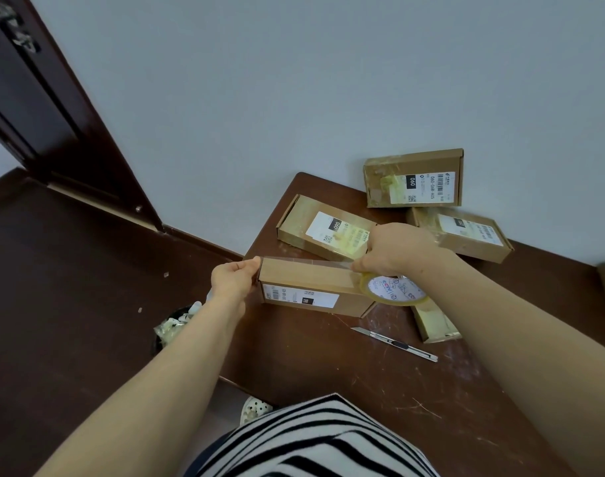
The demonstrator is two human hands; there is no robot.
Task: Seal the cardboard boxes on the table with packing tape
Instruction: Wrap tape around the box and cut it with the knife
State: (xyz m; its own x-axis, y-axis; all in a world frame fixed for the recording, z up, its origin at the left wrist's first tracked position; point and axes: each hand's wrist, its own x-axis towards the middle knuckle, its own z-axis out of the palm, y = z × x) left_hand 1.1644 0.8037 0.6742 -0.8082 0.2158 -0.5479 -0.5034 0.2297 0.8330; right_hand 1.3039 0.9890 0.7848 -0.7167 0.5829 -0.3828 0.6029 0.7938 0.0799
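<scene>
The box (311, 287) stands on edge on the desk (363, 366), left side. The left grip (233, 278) pinches the strip (304, 263) against its left end; the right grip (394, 251) clasps the tape roll (394, 290) at its right end.

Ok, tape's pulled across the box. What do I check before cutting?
1. Clear tape strip spans the brown cardboard box: ok.
2. Left hand grips the box's left end, over the tape: ok.
3. Right hand holds the clear tape roll at the right end: ok.
4. Silver utility knife lies close on the dark wooden table: ok.
5. Free hand for it: not ok.
6. Tape stuck flat: cannot tell.
</scene>
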